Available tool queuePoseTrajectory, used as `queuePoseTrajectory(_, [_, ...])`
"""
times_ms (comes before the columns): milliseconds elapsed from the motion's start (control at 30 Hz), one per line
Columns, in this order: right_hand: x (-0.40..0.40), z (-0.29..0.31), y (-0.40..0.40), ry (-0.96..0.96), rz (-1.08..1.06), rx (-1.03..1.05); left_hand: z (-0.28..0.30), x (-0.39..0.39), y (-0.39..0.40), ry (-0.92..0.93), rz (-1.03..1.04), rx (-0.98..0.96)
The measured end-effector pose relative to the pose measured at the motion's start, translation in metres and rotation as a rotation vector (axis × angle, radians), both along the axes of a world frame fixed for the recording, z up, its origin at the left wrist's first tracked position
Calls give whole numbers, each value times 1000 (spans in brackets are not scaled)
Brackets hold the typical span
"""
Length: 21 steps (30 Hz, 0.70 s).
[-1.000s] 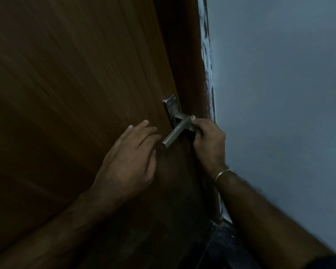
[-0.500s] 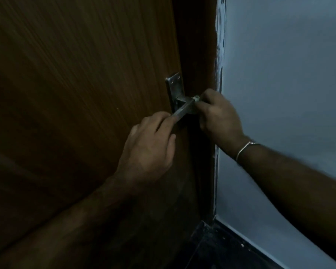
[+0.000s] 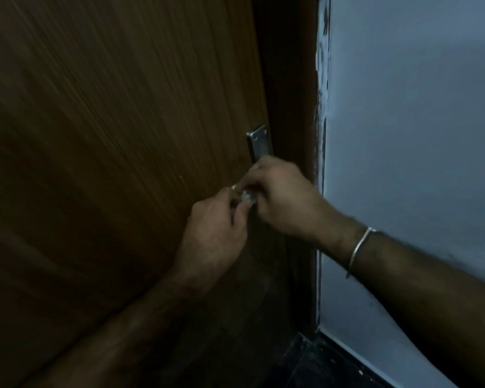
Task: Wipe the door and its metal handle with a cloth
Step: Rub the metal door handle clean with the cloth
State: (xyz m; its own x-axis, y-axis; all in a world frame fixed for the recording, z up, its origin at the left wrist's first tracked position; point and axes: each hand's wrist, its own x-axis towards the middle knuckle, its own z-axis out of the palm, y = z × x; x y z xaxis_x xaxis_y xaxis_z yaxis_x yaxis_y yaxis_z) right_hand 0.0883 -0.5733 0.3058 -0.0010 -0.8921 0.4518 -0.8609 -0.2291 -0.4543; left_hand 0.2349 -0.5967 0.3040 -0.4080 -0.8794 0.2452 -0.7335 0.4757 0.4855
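Observation:
The brown wooden door (image 3: 118,135) fills the left of the head view. The top of its metal handle plate (image 3: 259,144) shows near the door's right edge. The lever below it is almost wholly covered by my hands, and only a shiny bit of the handle (image 3: 247,196) shows between my fingers. My right hand (image 3: 284,204) is closed over the lever from the right. A small pale scrap, seemingly the cloth (image 3: 233,187), peeks out at its fingertips. My left hand (image 3: 217,231) comes from below left, its fingers curled on the lever's free end and touching my right hand.
The dark door frame (image 3: 291,107) runs just right of the handle. A grey-blue wall (image 3: 417,121) with chipped paint along its edge stands beyond it. The dark floor (image 3: 319,365) shows at the bottom. A thin metal bangle (image 3: 360,247) sits on my right wrist.
My right hand has slid along the lever from its neck toward the free end. My left hand went from lying flat on the door to curling onto the lever's end.

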Motion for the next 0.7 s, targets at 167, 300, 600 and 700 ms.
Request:
queuePoseTrajectory(167, [-17, 25, 16, -659, 207, 314, -2, 12, 7, 17, 75, 176])
queuePoseTrajectory(300, [-37, 18, 10, -343, -174, 49, 0, 12, 10, 36, 105, 217])
queuePoseTrajectory(600, [16, 5, 41, -763, 178, 329, 30, 21, 13, 99, 110, 167])
queuePoseTrajectory(700, [-12, 22, 21, -1152, -77, 44, 42, 12, 11, 71, 84, 100])
